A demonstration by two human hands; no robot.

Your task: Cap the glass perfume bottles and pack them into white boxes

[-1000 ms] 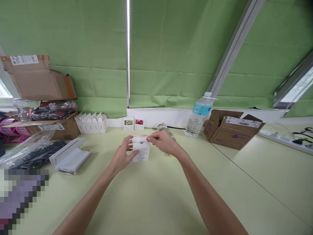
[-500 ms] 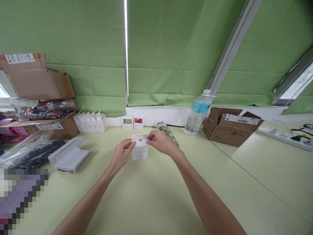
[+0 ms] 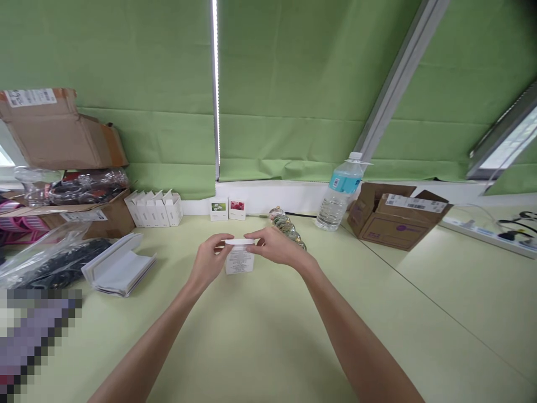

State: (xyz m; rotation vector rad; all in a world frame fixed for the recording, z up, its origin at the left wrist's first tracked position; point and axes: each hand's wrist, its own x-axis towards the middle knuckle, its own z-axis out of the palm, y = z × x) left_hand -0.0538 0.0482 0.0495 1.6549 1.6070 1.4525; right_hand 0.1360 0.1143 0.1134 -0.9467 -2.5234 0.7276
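Note:
A small white carton (image 3: 239,261) with fine print on its front stands on the pale green table (image 3: 268,336), about at the middle. My left hand (image 3: 208,262) grips its left side, thumb and fingers curled round the top corner. My right hand (image 3: 277,248) holds the right side and pinches the top flap, which lies nearly flat over the opening. Just behind my right hand lies a string of shiny glass-like ornaments (image 3: 288,225).
A row of white cartons (image 3: 155,209) and two small picture boxes (image 3: 229,209) line the back wall. A water bottle (image 3: 339,193) and an open brown box (image 3: 394,221) stand right. Flat white cartons (image 3: 119,265), plastic bags (image 3: 46,260) and cardboard boxes (image 3: 62,134) crowd the left.
The carton's top flap stood up half a second ago and is now folded down almost flat. Both hands stayed on the carton, shifting only slightly.

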